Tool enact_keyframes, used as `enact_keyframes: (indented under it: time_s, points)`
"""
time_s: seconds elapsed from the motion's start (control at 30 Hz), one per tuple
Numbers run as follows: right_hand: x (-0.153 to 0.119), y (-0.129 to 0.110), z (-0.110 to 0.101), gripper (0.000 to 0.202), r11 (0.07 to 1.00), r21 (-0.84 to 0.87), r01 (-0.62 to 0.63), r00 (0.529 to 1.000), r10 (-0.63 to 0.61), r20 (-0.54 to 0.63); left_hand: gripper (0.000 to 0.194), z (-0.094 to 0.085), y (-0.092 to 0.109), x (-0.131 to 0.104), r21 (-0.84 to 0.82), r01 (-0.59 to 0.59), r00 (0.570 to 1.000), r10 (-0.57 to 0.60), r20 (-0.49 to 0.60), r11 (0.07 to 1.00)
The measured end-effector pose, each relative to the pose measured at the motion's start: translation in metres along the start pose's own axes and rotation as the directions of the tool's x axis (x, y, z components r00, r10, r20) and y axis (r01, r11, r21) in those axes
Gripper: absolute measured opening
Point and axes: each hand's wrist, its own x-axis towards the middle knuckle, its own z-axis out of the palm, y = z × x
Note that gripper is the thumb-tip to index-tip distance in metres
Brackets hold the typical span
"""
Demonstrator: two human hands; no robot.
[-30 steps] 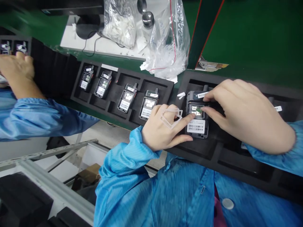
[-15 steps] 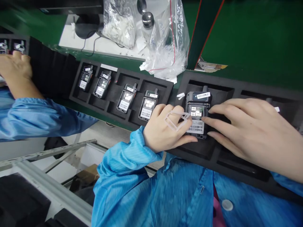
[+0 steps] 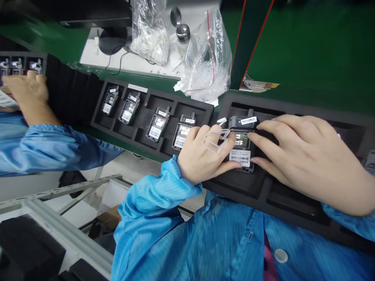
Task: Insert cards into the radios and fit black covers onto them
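Note:
A black handheld device (image 3: 241,145) lies back-up in a slot of the black foam tray (image 3: 295,107) in front of me, showing a white barcode label and an open compartment. My left hand (image 3: 202,156) grips its left side, thumb along the lower edge. Clear plastic film pieces (image 3: 217,139) stick to the back of that hand's fingers. My right hand (image 3: 307,158) holds the device's right side with spread fingers, covering the slot beside it.
A second foam tray (image 3: 202,107) to the left holds several similar devices, such as one (image 3: 158,123). Plastic bags (image 3: 205,66) of white parts and a metal bottle (image 3: 183,32) stand behind on the green belt. A co-worker's hand (image 3: 27,91) rests at far left.
My right hand slid from the device's top edge down to its right side. My left index finger left the open compartment and the hand closed on the device's left side.

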Motion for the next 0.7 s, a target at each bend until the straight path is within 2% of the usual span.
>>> enact_keyframes:
  time_s: [0.1, 0.37, 0.53, 0.7]
  points:
    - [-0.0014, 0.0009, 0.0013, 0.041, 1.0, 0.005, -0.002, 1.0, 0.002, 0.013, 0.075, 0.001, -0.0009, -0.0014, -0.021, -0.027, 0.999, 0.026, -0.038, 0.999]
    - [-0.0083, 0.0027, 0.0036, 0.047, 0.997, 0.076, -0.012, 1.0, 0.011, 0.023, 0.072, -0.0007, 0.0015, -0.0044, 0.014, -0.008, 0.999, 0.007, 0.046, 1.0]
    - [-0.0101, -0.0001, 0.0031, 0.039, 0.996, 0.089, 0.013, 1.0, -0.014, 0.01, 0.071, -0.0005, 0.001, -0.0048, -0.012, -0.044, 0.999, 0.044, 0.006, 0.999]
    - [-0.009, -0.0009, 0.0038, 0.047, 0.994, 0.104, -0.015, 1.0, 0.013, 0.019, 0.07, -0.0023, 0.001, -0.0027, -0.001, -0.045, 0.998, 0.045, -0.032, 0.999]
